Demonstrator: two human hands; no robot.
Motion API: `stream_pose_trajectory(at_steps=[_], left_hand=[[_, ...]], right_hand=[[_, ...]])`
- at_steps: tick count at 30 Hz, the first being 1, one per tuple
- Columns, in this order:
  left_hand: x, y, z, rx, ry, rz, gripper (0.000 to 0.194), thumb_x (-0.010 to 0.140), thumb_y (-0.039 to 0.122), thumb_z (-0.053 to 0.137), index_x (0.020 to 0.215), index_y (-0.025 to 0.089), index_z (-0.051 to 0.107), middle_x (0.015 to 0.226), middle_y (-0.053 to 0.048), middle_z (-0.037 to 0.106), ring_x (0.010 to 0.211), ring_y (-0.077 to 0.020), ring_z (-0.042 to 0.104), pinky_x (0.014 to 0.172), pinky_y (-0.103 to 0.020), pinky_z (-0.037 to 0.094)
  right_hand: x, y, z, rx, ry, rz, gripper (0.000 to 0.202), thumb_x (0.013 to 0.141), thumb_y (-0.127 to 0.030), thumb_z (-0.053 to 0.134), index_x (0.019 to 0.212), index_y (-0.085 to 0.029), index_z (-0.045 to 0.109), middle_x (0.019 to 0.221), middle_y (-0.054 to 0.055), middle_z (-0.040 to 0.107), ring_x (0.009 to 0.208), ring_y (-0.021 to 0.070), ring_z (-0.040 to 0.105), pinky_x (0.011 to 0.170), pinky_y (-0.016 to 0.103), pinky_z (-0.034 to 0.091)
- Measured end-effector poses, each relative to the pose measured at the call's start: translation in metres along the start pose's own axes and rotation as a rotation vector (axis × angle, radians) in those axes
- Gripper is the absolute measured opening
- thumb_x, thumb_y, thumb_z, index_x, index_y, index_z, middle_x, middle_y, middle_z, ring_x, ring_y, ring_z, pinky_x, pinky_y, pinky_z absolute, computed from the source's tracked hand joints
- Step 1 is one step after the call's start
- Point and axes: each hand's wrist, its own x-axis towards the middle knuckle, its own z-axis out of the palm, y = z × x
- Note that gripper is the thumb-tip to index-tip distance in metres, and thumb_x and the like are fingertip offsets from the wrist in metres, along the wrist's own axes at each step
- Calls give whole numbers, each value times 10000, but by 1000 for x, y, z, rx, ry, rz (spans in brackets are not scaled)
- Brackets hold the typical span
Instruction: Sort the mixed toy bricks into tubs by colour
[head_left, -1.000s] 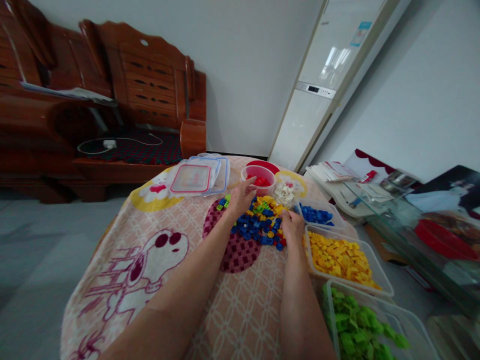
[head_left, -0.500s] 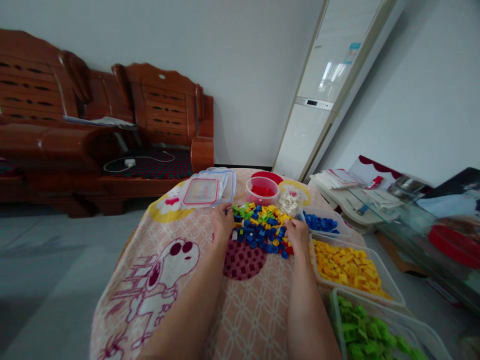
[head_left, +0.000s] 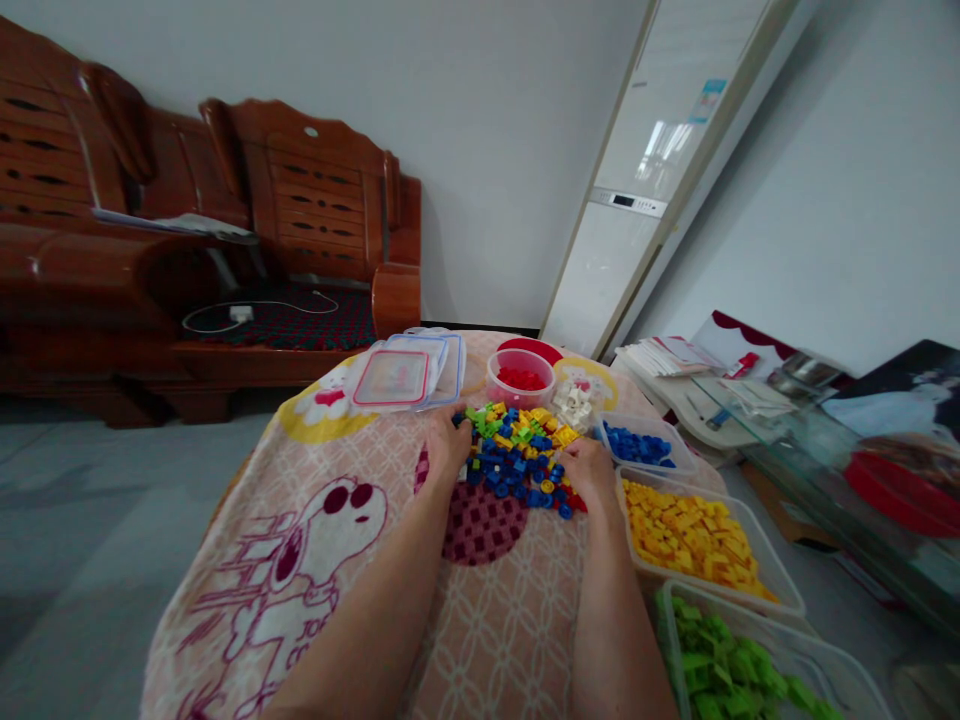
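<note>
A pile of mixed toy bricks [head_left: 514, 455], blue, yellow, green and some red, lies on the cloth-covered round table. My left hand [head_left: 448, 447] is at the pile's left edge, fingers bent, with a dark piece by the fingertips; its grip is too small to make out. On the right edge my right hand [head_left: 589, 468] touches the pile with curled fingers, and what they hold, if anything, is hidden. Behind the pile are a round tub of red bricks [head_left: 523, 378] and a small heap of white bricks [head_left: 574, 402].
Along the right stand clear boxes of blue bricks [head_left: 637, 445], yellow bricks [head_left: 690, 535] and green bricks [head_left: 731, 655]. Flat box lids [head_left: 394, 378] lie at the back left. A glass table [head_left: 810, 470] is beyond the boxes, and a wooden sofa [head_left: 315, 210] stands behind left.
The view has shifted slightly. My right hand has moved a little left and inward over the pile's right edge. My left hand stays at the left edge.
</note>
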Motion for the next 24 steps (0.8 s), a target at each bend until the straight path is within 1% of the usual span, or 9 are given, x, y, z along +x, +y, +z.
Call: stream_pose_trajectory(at_steps=[4, 8, 10, 13, 16, 18, 20, 22, 24], left_hand=[[-5, 4, 1, 4, 1, 20, 311, 759, 178, 565, 1027, 190, 723, 1034, -81, 721, 990, -236, 643, 924, -359, 480], [-7, 3, 0, -24, -26, 32, 311, 761, 170, 549, 1007, 202, 737, 989, -62, 733, 945, -218, 647, 896, -341, 485], [-7, 2, 0, -35, -31, 41, 318, 763, 170, 543, 1012, 200, 738, 978, -62, 738, 928, -214, 652, 883, -334, 491], [-8, 1, 0, -57, -29, 57, 322, 757, 158, 547, 1009, 209, 740, 964, -52, 744, 919, -208, 661, 866, -318, 501], [-9, 1, 0, -55, -22, 54, 328, 750, 146, 557, 1011, 217, 741, 976, -48, 745, 932, -212, 665, 871, -321, 503], [-9, 1, 1, -45, -18, 43, 326, 749, 150, 564, 1013, 220, 741, 977, -49, 746, 932, -215, 665, 872, -327, 503], [-9, 1, 2, -37, -9, 37, 322, 751, 158, 568, 1016, 219, 741, 979, -52, 746, 930, -217, 664, 870, -330, 503], [-8, -1, 2, -32, -6, 41, 323, 752, 161, 567, 1019, 219, 740, 983, -52, 745, 931, -217, 663, 868, -327, 503], [-8, -1, 3, -31, -7, 45, 329, 751, 159, 566, 1025, 220, 737, 988, -51, 744, 936, -215, 663, 870, -324, 501]], right_hand=[[1, 0, 1, -63, 14, -50, 229, 800, -273, 552, 689, -185, 733, 719, 76, 709, 703, 187, 622, 624, 265, 388], [3, 1, 1, -76, 29, -60, 250, 813, -217, 511, 720, -182, 741, 762, 78, 719, 725, 185, 627, 643, 264, 399], [2, 0, 1, -33, 11, -44, 220, 797, -245, 544, 717, -187, 741, 736, 64, 714, 699, 181, 624, 632, 260, 402], [0, -2, -1, 31, -23, -5, 146, 735, -272, 617, 699, -199, 738, 686, 36, 702, 652, 171, 617, 606, 251, 404], [0, -3, -4, 24, -1, 5, 147, 715, -247, 604, 688, -196, 739, 691, 41, 705, 666, 175, 622, 616, 252, 411], [2, -1, -5, 32, 42, -11, 181, 727, -247, 572, 702, -190, 742, 709, 52, 710, 695, 185, 629, 636, 257, 422], [5, 2, -6, 104, 113, -14, 217, 744, -274, 552, 753, -179, 747, 717, 61, 713, 703, 193, 634, 640, 260, 435], [8, 5, -7, 227, 226, 28, 285, 771, -318, 534, 856, -151, 748, 710, 79, 711, 668, 199, 637, 620, 265, 450], [10, 9, -9, 352, 371, 111, 388, 806, -348, 498, 1010, -102, 718, 723, 104, 710, 616, 201, 638, 596, 274, 466]])
